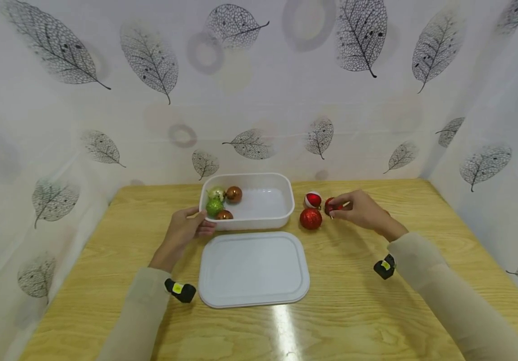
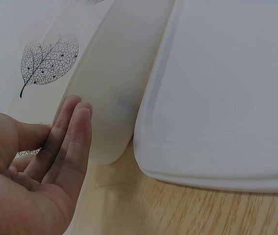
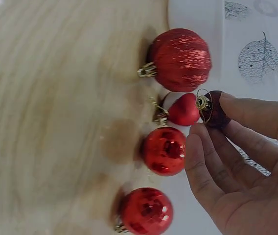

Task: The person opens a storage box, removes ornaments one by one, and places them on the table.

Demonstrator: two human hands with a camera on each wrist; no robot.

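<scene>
My right hand (image 1: 361, 210) pinches a small dark red Christmas bauble (image 3: 216, 113) with a gold cap and string between thumb and fingers, lifted beside the other ornaments. Near it lie a large textured red bauble (image 1: 310, 219) and a red-and-white one (image 1: 313, 199). Two shiny red baubles (image 3: 164, 152) show in the right wrist view, mostly hidden by the hand in the head view. At the near left corner of a white plastic container (image 1: 259, 224), my left hand (image 1: 185, 226) grips the wall, thumb at the rim and fingers outside.
Inside the container's left end sit several baubles: green (image 1: 215, 206), pale gold (image 1: 216, 193) and copper (image 1: 233, 194). A white lid (image 1: 254, 271) lies flat on the wooden table (image 1: 353, 311) just in front. Leaf-patterned sheeting (image 1: 259, 100) surrounds the table's back and sides.
</scene>
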